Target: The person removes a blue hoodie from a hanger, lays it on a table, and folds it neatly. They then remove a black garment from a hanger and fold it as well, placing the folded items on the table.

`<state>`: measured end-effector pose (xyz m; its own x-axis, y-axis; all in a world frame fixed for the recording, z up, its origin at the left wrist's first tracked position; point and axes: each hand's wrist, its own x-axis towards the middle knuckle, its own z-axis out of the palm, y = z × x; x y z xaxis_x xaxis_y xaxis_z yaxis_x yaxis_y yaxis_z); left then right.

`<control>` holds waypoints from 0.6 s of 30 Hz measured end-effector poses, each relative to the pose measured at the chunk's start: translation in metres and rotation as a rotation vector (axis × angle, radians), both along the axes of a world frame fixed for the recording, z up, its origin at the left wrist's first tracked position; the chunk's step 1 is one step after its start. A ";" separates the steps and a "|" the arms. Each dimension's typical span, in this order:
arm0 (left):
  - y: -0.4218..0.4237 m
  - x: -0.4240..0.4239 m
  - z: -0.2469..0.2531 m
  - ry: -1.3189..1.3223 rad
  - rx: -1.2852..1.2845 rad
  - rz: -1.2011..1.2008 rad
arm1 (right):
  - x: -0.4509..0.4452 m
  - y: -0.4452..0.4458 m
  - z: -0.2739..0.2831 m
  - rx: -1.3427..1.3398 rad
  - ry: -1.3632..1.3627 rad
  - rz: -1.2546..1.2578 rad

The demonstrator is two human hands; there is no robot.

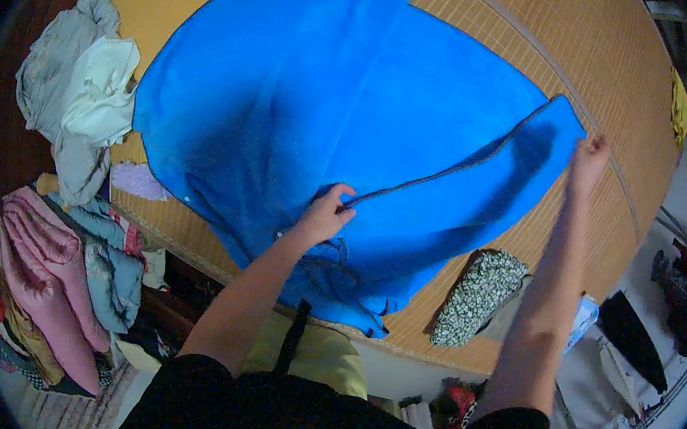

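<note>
A large bright blue cloth (307, 85) with dark stitched edges lies spread over a bed with a tan slatted mat (622, 74). My left hand (326, 216) pinches a dark-stitched edge of the cloth near its lower middle, thumb and fingers around it. My right hand (591, 154) is closed at the cloth's right corner, where the blue fabric meets the fingers. Between my hands the dark edge runs slantwise, and a strip of the cloth is folded along it. The near part of the cloth is bunched beneath my left forearm.
Grey and white crumpled clothes (102, 88) lie at the mat's left edge, beside a small lilac cloth (137, 180). Pink and blue-grey bedding (51, 246) is piled at lower left. A folded green-and-white patterned cloth (478, 298) lies near my right forearm. Garments hang over a rack (632, 336) at right.
</note>
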<state>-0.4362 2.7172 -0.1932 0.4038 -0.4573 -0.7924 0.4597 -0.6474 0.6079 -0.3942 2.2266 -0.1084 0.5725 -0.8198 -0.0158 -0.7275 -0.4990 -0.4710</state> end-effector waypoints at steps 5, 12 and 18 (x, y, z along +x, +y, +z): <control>0.052 -0.021 -0.015 -0.204 0.041 -0.113 | -0.106 0.221 -0.025 -0.080 -0.174 0.467; 0.111 -0.040 -0.014 -0.036 0.184 -0.118 | -0.312 0.356 -0.035 0.285 0.173 0.487; 0.089 -0.037 0.011 0.135 -0.113 0.543 | -0.353 0.392 -0.013 0.276 0.380 0.511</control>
